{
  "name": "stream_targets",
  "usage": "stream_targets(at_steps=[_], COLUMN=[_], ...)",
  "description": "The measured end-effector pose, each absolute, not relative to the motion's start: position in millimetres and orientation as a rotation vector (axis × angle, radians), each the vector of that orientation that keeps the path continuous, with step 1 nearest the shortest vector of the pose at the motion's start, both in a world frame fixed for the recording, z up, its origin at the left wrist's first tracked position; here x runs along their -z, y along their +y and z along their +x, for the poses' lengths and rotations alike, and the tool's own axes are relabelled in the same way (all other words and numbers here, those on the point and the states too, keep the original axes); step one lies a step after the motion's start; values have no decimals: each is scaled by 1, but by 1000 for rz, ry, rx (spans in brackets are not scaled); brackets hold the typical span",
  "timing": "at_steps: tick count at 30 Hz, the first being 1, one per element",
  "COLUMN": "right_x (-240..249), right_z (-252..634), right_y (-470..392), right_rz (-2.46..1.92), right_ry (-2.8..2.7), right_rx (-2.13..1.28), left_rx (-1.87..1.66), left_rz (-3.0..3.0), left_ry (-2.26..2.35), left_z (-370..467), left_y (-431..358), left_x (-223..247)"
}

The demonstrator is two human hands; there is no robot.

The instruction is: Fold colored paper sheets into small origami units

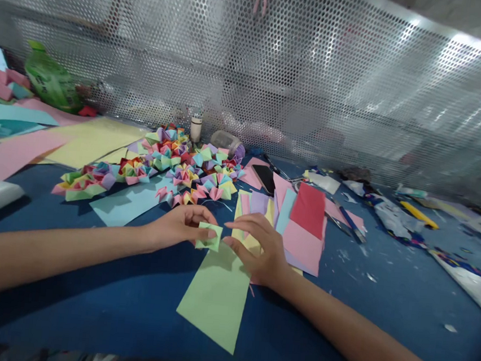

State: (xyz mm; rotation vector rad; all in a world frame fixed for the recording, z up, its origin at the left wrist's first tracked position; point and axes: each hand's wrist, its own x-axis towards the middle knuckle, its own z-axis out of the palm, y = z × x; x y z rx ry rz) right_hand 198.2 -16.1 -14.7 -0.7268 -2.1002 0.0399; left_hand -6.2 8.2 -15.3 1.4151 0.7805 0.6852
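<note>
My left hand (185, 229) pinches a small folded square of light green paper (215, 240) between thumb and fingers. Just right of it, my right hand (259, 247) has its thumb and fingers apart, close to the folded square but not gripping it. Under both hands a larger light green sheet (218, 297) lies flat on the blue table. Beneath and behind my right hand are stacked strips of coloured paper, with a red sheet (308, 210) over a pink sheet (302, 246). A light blue sheet (130, 201) lies beyond my left hand.
Several folded multicoloured paper pieces (181, 173) are heaped at the back centre. Behind them lie a clear jar (225, 140) and a white bottle (195, 128). A phone (263, 178), a blue pen-like cutter (353, 222) and a yellow cutter (419, 215) are rightward. A perforated metal panel (277, 65) bounds the back.
</note>
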Motion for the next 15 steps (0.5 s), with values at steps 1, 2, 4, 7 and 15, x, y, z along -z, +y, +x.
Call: stream_targets(at_steps=[1,2,4,7,15], right_x=[14,14,15,17,17], right_z=[198,199,199,199,195], right_y=[-15,-14,-11,-8,-10], right_rz=[-742,-734,-664,-560,-544], right_ry=[-2103,-2127,-2190,-2219,-2145], right_rx=[-35,-34,-59,-141,-226], left_rx=[-672,-664,-645,-609,-619], left_rz=[1428,1435,1436,1443,1463], left_ry=[766,754,743,742,661], left_z=[-6,-6,-6,-5,-7], left_y=[8,8,8,8,10], left_x=[16,16,17,17,22])
